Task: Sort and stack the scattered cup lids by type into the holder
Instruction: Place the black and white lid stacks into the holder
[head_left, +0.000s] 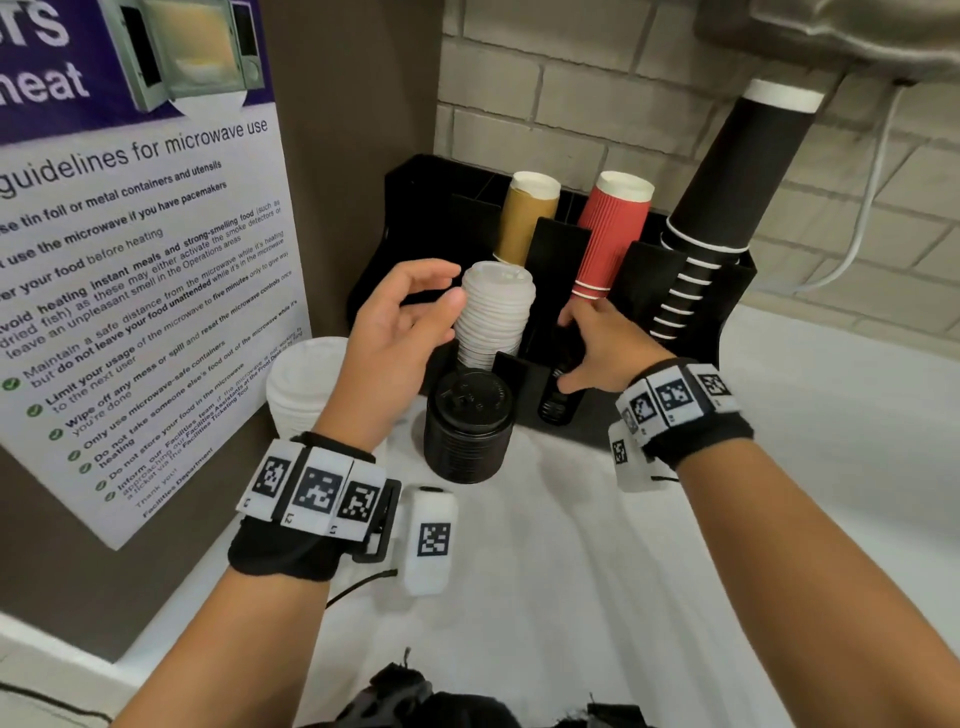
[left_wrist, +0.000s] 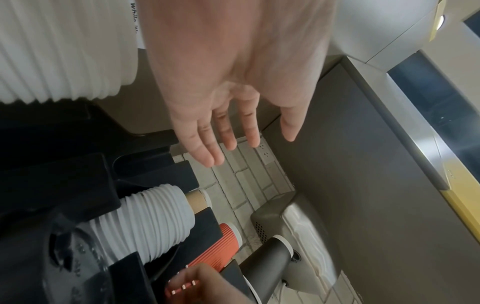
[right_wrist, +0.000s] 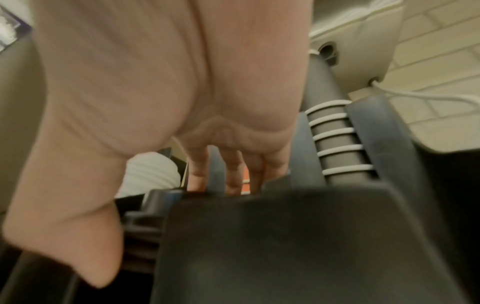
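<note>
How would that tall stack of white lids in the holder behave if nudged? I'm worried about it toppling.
The white lid stack rises well above its holder slot and leans, so it would probably tip or fan apart. The thin plastic lids look light and should shift easily. The open left hand hovers beside it.

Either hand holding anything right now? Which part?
Left hand: nothing, open beside the white lids. Right hand: fingers reach into the holder; grip hidden.
</note>
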